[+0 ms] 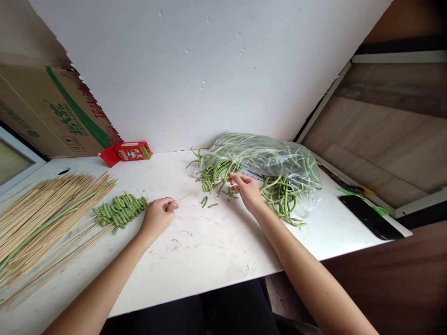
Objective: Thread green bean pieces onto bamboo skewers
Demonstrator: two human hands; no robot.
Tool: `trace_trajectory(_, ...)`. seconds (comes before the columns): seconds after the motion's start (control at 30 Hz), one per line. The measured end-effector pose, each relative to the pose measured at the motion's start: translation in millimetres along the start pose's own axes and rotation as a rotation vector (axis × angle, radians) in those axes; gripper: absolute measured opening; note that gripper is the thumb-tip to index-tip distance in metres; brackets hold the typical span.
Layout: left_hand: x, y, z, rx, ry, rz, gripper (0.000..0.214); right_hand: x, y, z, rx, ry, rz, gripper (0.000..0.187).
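My left hand (pixel 161 213) is closed around a thin bamboo skewer (pixel 188 195) that points up to the right. Several short green bean pieces (pixel 207 186) are threaded side by side near its far part. At that far end my right hand (pixel 247 190) pinches the skewer's tip; whether a bean piece is also between the fingertips I cannot make out. Loose cut bean pieces (pixel 204 201) lie on the white table (pixel 206 251) below. Left of my left hand rest filled bean skewers (pixel 120 211), lying together.
A clear plastic bag (pixel 265 151) of long green beans (pixel 284 197) spills open behind my right hand. Bare skewers (pixel 45 218) cover the table's left side. A red box (pixel 131 151) stands at the back, scissors (pixel 344 181) and a black phone (pixel 370 216) at the right edge.
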State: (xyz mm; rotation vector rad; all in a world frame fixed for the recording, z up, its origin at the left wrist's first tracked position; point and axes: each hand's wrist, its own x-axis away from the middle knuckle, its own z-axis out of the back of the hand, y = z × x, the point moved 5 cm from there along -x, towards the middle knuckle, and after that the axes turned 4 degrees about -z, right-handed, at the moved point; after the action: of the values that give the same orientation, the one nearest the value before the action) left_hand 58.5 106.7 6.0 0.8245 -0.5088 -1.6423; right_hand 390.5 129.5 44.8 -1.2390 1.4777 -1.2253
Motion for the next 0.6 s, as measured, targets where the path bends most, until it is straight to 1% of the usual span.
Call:
trace_trajectory(0.13, 0.1, -1.8, -0.9, 0.005, 0.004, 0.005, 0.025, 0.8, 4.6, 0.1, -0.079, 0.002, -0.086, 0.043)
trace_trajectory(0.23, 0.6, -1.9, -1.3, 0.003, 0.0, 0.005, 0.026, 2.8, 5.5, -1.2, -0.085, -0.007, -0.124, 0.043)
trace_trajectory(0.43, 2.1, -0.2, -3.3, -0.041, -0.006, 0.0, 0.027, 4.5, 6.5, -1.4, 0.004, 0.067, -0.034, 0.046)
trace_trajectory(0.6, 3.0, 2.3, -4.3, 0.001, 0.004, -0.003, 0.024, 5.9, 8.8, -3.0, 0.026, 0.088, 0.009, 0.047)
